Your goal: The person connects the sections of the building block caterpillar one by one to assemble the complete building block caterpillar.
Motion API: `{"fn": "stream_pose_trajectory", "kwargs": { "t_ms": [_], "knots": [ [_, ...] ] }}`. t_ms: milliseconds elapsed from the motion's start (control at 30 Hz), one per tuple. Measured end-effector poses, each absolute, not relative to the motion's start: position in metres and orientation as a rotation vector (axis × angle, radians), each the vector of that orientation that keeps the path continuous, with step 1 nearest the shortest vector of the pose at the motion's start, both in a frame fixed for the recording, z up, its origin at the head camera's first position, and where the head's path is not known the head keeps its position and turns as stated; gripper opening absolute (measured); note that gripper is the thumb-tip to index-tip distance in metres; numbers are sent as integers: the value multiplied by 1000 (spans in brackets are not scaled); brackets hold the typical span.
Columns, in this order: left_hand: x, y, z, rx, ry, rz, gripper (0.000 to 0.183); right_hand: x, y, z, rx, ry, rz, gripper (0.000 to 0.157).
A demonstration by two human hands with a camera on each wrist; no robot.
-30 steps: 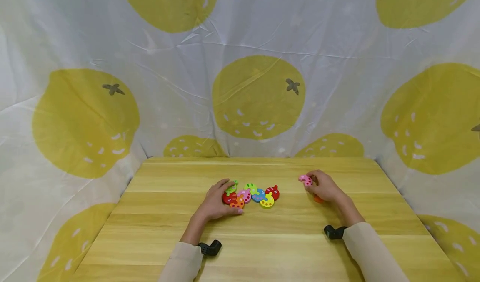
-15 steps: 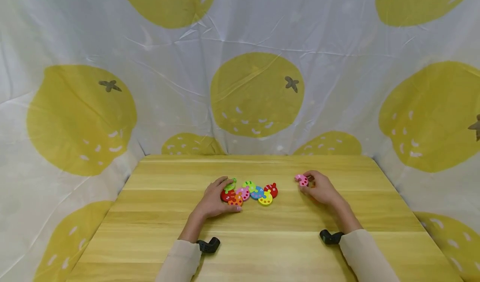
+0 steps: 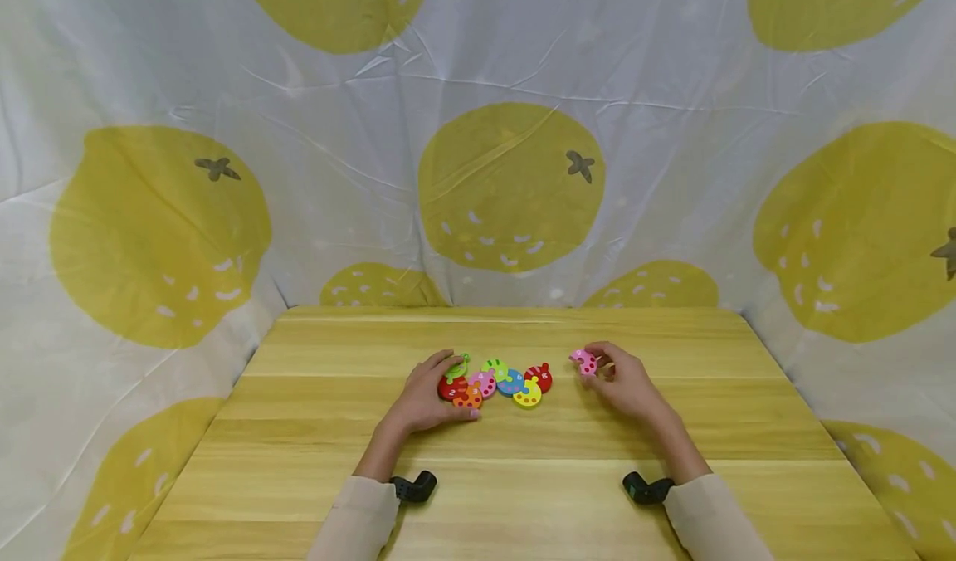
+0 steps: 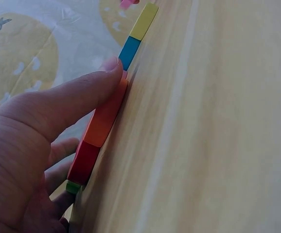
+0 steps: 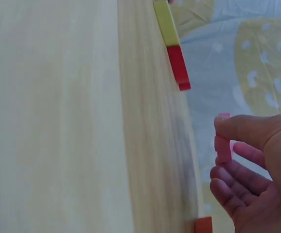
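In the head view, a row of joined, numbered wooden puzzle pieces [image 3: 511, 382] lies on the table in a wavy line. Its colours are green, red, orange, pink, blue and yellow. My left hand [image 3: 426, 395] grips the left end of this row, the thumb along the near edge by the orange piece [image 4: 107, 116] and the fingers on the far side. To the right of the row, my right hand [image 3: 623, 382] pinches a loose pink puzzle piece [image 3: 584, 362] with dark dots between thumb and fingers. That piece is raised, apart from the red piece [image 3: 538, 377] numbered 8 at the row's right end.
An orange piece [image 5: 203, 224] shows low in the right wrist view, under the right hand. The wooden table [image 3: 515, 503] reaches back to a white curtain [image 3: 672, 63] printed with yellow lemons. Black wrist devices [image 3: 646, 488] sit beside both sleeves.
My right hand has moved left with the pink puzzle piece, closer to the row's red end. The left hand stays on the row's left end.
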State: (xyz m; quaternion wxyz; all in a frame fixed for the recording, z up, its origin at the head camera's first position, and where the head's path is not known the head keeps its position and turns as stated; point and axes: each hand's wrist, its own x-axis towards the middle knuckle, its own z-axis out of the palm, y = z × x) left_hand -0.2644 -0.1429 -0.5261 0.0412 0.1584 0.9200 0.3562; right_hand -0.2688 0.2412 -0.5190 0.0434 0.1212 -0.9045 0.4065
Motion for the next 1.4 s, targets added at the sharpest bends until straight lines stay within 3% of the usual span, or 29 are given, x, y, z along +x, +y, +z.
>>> {"fn": "stream_pose_trajectory", "kwargs": {
  "t_ms": [600,1400],
  "knots": [
    [-263,-143,-533,518,2818,1077,103,-278,203,-530,414,-2816,1322,32],
    [-267,-146,-532,530,2811,1050,105,-286,195,-522,492,-2934,1186,30]
  ]
}}
